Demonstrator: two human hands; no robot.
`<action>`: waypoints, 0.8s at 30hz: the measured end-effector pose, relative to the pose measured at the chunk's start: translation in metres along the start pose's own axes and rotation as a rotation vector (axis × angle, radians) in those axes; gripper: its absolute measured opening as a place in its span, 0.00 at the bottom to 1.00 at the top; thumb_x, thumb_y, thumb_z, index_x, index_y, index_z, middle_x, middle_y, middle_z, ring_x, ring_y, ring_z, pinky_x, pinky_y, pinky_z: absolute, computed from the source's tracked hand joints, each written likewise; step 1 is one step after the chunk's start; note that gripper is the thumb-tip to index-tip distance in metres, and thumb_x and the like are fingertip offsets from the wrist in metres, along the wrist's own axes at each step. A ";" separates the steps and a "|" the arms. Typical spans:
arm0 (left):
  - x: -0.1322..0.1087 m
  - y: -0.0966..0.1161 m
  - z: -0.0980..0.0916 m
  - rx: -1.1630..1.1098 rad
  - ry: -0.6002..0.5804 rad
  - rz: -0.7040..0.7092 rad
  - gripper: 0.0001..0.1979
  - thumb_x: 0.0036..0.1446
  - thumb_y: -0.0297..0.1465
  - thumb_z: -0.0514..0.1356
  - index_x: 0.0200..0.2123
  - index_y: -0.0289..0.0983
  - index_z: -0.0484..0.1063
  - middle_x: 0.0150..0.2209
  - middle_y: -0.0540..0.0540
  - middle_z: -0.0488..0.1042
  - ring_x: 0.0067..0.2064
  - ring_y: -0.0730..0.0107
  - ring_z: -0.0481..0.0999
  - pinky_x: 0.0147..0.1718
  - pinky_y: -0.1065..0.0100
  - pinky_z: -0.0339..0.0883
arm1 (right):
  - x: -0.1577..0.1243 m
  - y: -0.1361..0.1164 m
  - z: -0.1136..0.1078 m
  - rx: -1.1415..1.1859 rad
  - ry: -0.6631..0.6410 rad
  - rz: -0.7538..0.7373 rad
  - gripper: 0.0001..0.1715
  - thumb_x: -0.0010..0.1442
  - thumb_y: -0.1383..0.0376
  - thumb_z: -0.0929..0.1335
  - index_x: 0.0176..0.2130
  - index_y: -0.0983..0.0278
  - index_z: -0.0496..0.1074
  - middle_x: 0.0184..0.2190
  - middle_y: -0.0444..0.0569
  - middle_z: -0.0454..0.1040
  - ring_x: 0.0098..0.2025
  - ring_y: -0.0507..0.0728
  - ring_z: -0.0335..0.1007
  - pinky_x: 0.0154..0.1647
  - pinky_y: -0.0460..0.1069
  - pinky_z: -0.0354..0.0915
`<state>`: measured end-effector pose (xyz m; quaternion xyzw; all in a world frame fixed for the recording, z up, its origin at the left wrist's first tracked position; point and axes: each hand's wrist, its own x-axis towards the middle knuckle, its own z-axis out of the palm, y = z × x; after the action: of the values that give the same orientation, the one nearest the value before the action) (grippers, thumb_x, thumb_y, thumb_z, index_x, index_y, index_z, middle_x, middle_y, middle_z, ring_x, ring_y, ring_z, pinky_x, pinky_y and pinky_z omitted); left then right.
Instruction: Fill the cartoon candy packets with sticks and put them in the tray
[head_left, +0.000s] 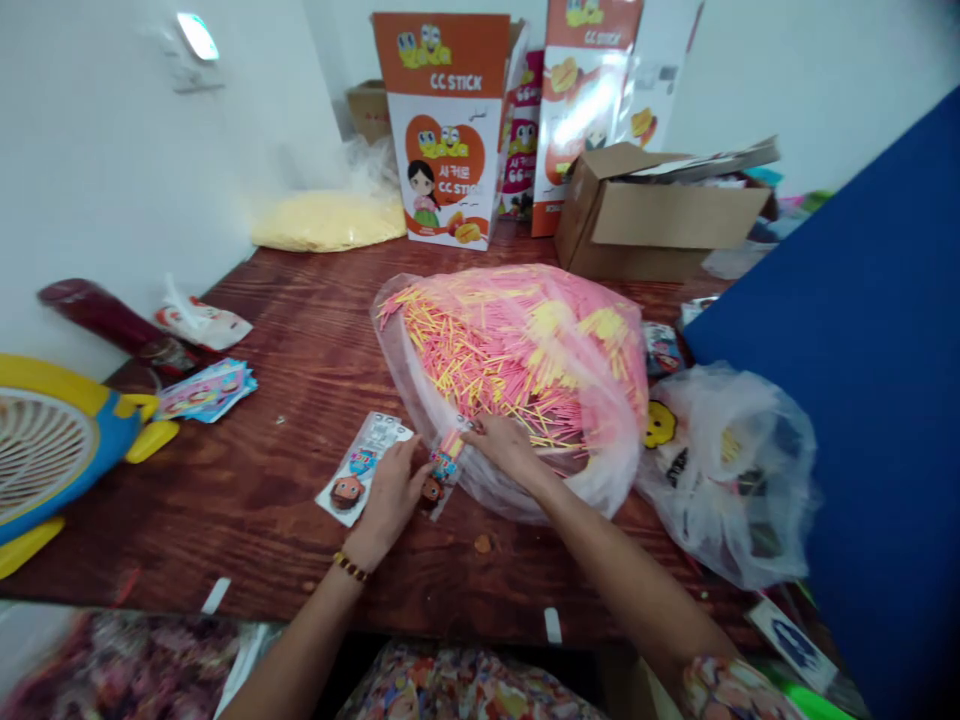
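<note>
A big clear plastic bag (517, 370) full of pink and yellow sticks lies in the middle of the brown wooden table (300, 330). My right hand (506, 440) rests at its near edge, fingers curled among the sticks and pinching the top of a small printed packet (442, 475). My left hand (394, 490) holds the same packet from the left, fingers closed on it. Just left of that hand a second printed packet (360, 468) lies flat on the table.
A yellow and blue fan (52, 440) lies at the left edge, with more packets (206, 390) beside it. Orange CC Stick cartons (450, 120) and an open brown box (652, 215) stand at the back. A crumpled plastic bag (731, 470) and a blue panel (862, 350) are on the right.
</note>
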<state>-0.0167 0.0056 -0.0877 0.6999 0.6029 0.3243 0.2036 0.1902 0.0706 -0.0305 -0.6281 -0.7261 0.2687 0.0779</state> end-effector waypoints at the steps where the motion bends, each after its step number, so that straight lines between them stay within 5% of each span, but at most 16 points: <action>1: 0.002 -0.002 -0.005 0.018 0.027 -0.016 0.18 0.62 0.36 0.58 0.54 0.38 0.70 0.47 0.39 0.77 0.49 0.55 0.75 0.52 0.54 0.67 | -0.001 0.004 -0.004 0.042 0.022 -0.012 0.17 0.62 0.53 0.66 0.39 0.63 0.75 0.35 0.50 0.79 0.37 0.57 0.72 0.32 0.47 0.55; 4: 0.014 -0.012 -0.028 0.103 0.083 -0.077 0.18 0.64 0.39 0.55 0.53 0.36 0.71 0.47 0.39 0.77 0.49 0.54 0.74 0.52 0.55 0.66 | -0.001 0.032 -0.023 0.079 0.089 -0.023 0.14 0.63 0.57 0.66 0.41 0.63 0.74 0.35 0.47 0.79 0.36 0.55 0.72 0.32 0.46 0.56; 7: 0.023 -0.027 -0.049 0.360 0.109 -0.213 0.22 0.64 0.40 0.52 0.54 0.33 0.71 0.51 0.34 0.74 0.52 0.46 0.71 0.52 0.49 0.64 | -0.005 0.077 -0.050 -0.131 0.090 0.090 0.12 0.63 0.64 0.63 0.41 0.64 0.75 0.35 0.48 0.79 0.37 0.55 0.72 0.33 0.46 0.57; 12: 0.024 -0.043 -0.057 0.597 0.024 -0.411 0.29 0.62 0.50 0.52 0.55 0.35 0.71 0.53 0.30 0.69 0.53 0.35 0.66 0.47 0.44 0.64 | -0.020 0.140 -0.077 -0.354 0.096 0.146 0.13 0.63 0.69 0.62 0.43 0.66 0.74 0.45 0.56 0.77 0.45 0.59 0.72 0.40 0.48 0.60; 24: 0.042 -0.057 -0.057 0.325 0.011 -0.508 0.23 0.55 0.43 0.60 0.50 0.36 0.67 0.43 0.37 0.77 0.49 0.47 0.75 0.47 0.53 0.65 | -0.017 0.156 -0.063 -0.680 0.046 0.015 0.19 0.68 0.71 0.57 0.48 0.69 0.73 0.51 0.62 0.70 0.51 0.62 0.68 0.46 0.51 0.63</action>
<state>-0.0950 0.0515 -0.0773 0.5481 0.8039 0.1661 0.1603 0.3577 0.0829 -0.0497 -0.6293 -0.7676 -0.0024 -0.1214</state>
